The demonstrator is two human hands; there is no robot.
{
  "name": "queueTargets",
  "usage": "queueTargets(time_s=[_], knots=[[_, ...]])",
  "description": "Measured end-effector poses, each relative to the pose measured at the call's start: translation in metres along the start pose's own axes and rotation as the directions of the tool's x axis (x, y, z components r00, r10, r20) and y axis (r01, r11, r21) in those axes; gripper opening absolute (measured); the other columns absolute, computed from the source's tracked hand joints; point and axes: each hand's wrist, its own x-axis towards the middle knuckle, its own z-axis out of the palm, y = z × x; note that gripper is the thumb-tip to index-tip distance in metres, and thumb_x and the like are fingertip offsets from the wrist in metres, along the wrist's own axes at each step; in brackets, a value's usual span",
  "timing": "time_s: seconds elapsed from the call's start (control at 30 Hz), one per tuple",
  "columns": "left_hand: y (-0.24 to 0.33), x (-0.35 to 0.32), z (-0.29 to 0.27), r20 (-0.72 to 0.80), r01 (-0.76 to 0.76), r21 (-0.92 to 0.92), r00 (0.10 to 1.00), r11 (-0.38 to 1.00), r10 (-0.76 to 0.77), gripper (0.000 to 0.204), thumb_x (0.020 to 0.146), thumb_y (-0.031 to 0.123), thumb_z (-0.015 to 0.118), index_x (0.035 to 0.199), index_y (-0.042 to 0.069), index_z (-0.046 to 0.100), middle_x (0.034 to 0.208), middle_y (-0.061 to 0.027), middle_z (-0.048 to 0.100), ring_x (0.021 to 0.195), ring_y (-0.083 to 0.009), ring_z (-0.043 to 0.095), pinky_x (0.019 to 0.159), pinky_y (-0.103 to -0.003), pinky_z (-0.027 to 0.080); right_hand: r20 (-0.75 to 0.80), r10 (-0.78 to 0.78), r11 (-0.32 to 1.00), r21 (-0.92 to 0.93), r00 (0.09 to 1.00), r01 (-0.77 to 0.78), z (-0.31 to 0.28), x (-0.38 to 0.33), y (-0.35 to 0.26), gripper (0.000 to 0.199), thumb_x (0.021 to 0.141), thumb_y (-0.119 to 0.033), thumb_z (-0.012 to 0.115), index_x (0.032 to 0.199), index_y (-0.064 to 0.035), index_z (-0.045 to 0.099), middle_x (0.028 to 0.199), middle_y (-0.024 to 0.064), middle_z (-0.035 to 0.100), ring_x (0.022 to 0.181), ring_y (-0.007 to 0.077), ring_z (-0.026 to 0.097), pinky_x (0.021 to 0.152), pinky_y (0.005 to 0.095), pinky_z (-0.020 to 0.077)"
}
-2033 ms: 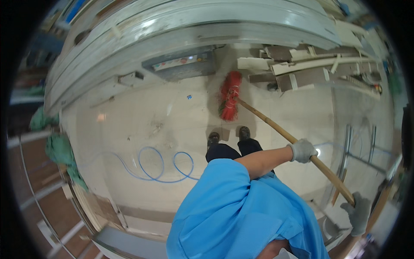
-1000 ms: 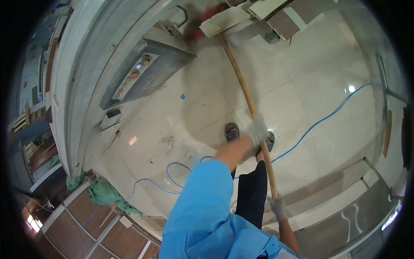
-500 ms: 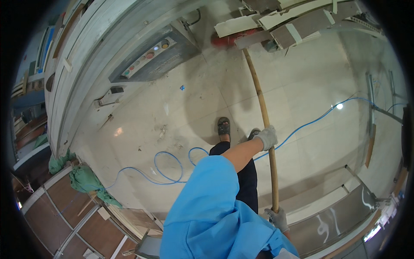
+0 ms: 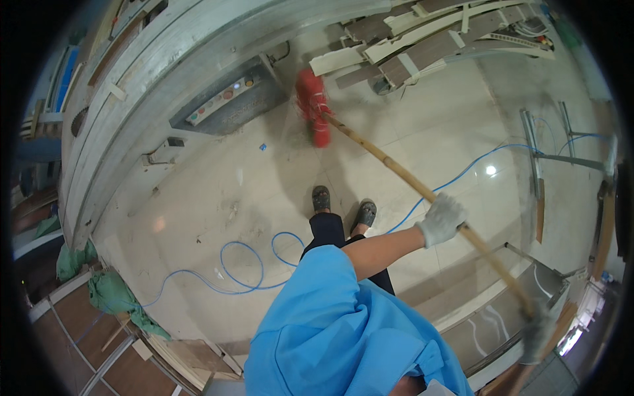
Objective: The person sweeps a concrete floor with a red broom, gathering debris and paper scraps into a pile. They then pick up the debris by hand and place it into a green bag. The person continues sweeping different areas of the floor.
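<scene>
A broom with a red head (image 4: pixel 313 99) and a long bamboo-coloured handle (image 4: pixel 389 162) slants across the view. Its head is on the tiled floor at the upper middle, beside a grey control box. My left hand (image 4: pixel 442 221), in a pale work glove, is closed around the handle past its midpoint. Farther down, close to the handle's end at the lower right, my right hand (image 4: pixel 539 335) grips it in a grey glove, smeared by motion. A small blue scrap (image 4: pixel 263 147) lies on the floor left of the broom head.
The control box (image 4: pixel 228 99) with buttons sits on a large grey machine (image 4: pixel 125 125) at the left. Stacked strips and boards (image 4: pixel 422 59) fill the upper right. A blue hose (image 4: pixel 257 280) loops over the floor. Metal stands (image 4: pixel 535 155) are at the right, a metal-sided bench (image 4: pixel 492 330) below.
The broom head has swung left, out from beside the stacked boards. Both hands have moved right with the handle, which now slants more. My feet stand farther apart in view.
</scene>
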Motion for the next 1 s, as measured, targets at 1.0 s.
queueTargets(time_s=[1.0], knots=[[-0.197,-0.17,-0.267,-0.228,0.674,0.086,0.73,0.733,-0.644,0.036,0.076,0.045,0.065,0.101,0.019,0.07,0.089,-0.012,0.07,0.086,-0.0307,0.067,0.076,-0.042,0.051,0.327,-0.642,0.764,0.199,0.693,0.614,-0.14,0.296,-0.345,0.042,0.059,-0.025,0.076,0.095,-0.0049,0.067,0.086,0.0158,0.064,0.084,0.0338,0.059,0.078,0.042,0.0441]])
